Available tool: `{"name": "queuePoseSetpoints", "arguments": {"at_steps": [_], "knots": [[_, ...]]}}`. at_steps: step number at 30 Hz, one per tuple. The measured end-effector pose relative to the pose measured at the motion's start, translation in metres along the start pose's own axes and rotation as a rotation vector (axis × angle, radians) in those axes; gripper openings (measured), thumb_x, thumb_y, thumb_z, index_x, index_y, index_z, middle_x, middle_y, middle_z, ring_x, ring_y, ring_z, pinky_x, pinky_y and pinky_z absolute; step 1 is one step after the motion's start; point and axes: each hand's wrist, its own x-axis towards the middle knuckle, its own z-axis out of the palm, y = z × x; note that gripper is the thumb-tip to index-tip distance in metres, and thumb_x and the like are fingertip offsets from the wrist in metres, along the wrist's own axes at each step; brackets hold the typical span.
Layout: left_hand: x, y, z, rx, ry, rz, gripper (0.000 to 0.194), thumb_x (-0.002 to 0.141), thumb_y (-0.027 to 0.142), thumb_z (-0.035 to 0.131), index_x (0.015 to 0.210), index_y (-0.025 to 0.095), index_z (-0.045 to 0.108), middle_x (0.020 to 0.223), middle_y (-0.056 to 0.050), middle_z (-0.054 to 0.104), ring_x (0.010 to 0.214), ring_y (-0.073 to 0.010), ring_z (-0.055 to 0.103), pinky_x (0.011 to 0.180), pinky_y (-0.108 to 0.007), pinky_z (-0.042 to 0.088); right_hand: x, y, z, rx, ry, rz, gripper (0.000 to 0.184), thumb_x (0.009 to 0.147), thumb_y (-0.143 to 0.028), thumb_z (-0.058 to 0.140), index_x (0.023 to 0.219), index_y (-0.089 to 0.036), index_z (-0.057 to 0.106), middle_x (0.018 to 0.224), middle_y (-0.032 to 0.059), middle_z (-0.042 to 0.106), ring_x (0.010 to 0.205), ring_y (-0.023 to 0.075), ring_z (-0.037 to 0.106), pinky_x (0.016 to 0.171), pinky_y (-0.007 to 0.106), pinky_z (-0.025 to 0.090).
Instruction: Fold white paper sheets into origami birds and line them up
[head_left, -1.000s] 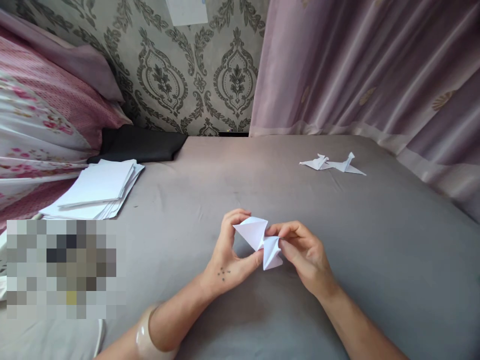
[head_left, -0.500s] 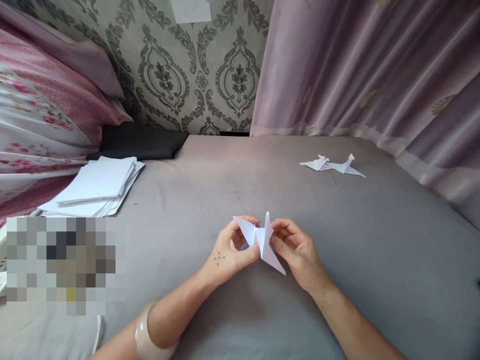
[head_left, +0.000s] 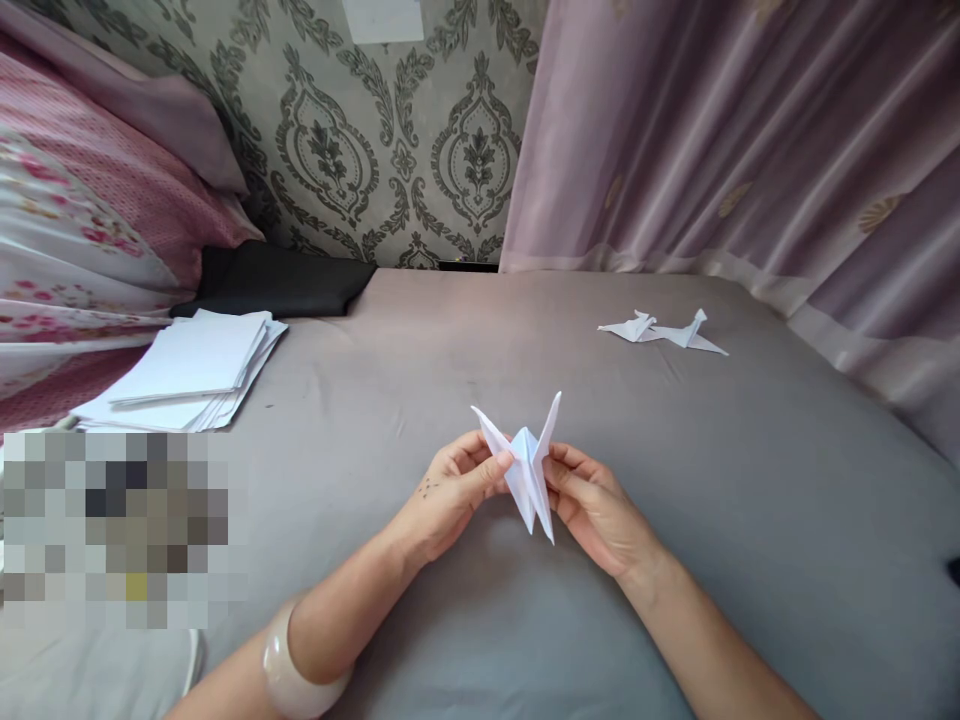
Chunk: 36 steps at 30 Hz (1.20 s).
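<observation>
Between my two hands is a folded white paper crane [head_left: 529, 480], held up just above the grey sheet [head_left: 450, 370]. Two thin points rise at its top, a small peak stands between them, and two longer points hang down. My left hand [head_left: 457, 490] pinches its left side, the thumb in front and the fingers partly hidden behind the paper. On the other side, my right hand [head_left: 596, 505] grips the right edge between thumb and fingers. Both hands are closed on the paper.
Two finished-looking paper cranes [head_left: 664, 330] lie at the back right. A stack of white paper [head_left: 191, 360] sits at the left, by a black folded cloth or bag [head_left: 285, 280]. Purple curtains [head_left: 675, 140] hang behind at the right. A blurred patch hides the lower left.
The paper crane has turned in my hands: its upper points now spread in a V, and its lower points hang closer together. My left hand's thumb has shifted higher on it.
</observation>
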Motion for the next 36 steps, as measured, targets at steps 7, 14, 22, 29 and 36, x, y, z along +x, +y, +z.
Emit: {"name": "queuePoseSetpoints", "arguments": {"at_steps": [7,14,22,29,36], "knots": [[0.0,0.001,0.0,-0.092,0.045,0.011,0.027,0.076,0.031,0.075,0.097,0.016,0.066,0.096,-0.007,0.067,0.086,-0.0179,0.064,0.077,-0.032,0.052,-0.001,0.0,-0.001,0.032,0.012,0.022,0.023,0.072,-0.033,0.078,0.089,-0.02,0.071,0.087,0.0027,0.071,0.078,0.0143,0.064,0.076,0.029,0.051],[0.0,0.001,0.0,-0.057,0.017,0.024,0.013,0.08,0.026,0.071,0.087,0.015,0.067,0.084,-0.005,0.068,0.079,-0.0159,0.064,0.076,-0.031,0.053,-0.001,-0.001,0.0,0.071,0.003,0.06,0.024,0.071,-0.031,0.078,0.089,-0.017,0.069,0.083,0.0025,0.07,0.077,0.0137,0.063,0.076,0.028,0.05],[0.002,-0.002,-0.002,0.149,0.138,0.158,0.013,0.083,0.028,0.068,0.086,0.015,0.068,0.082,-0.002,0.066,0.08,-0.0133,0.061,0.079,-0.027,0.048,-0.005,0.0,0.002,-0.249,0.246,-0.201,0.028,0.079,-0.041,0.068,0.098,-0.022,0.062,0.093,0.0021,0.068,0.085,0.0152,0.061,0.075,0.025,0.046],[0.001,-0.003,-0.002,0.369,0.137,0.261,0.013,0.085,0.029,0.065,0.087,0.016,0.068,0.085,-0.003,0.063,0.081,-0.0135,0.056,0.077,-0.025,0.045,-0.017,0.005,0.011,-0.602,0.031,-0.408,0.018,0.089,-0.036,0.057,0.096,-0.021,0.062,0.091,0.0027,0.064,0.085,0.0155,0.061,0.077,0.026,0.048],[0.002,-0.003,-0.005,0.412,0.11,0.274,0.016,0.085,0.03,0.064,0.095,0.017,0.066,0.093,-0.005,0.06,0.088,-0.0152,0.056,0.081,-0.027,0.045,-0.018,0.008,0.016,-0.824,0.036,-0.637,0.008,0.088,-0.023,0.058,0.094,-0.023,0.063,0.085,-0.0007,0.058,0.078,0.0117,0.056,0.075,0.024,0.047]]}}
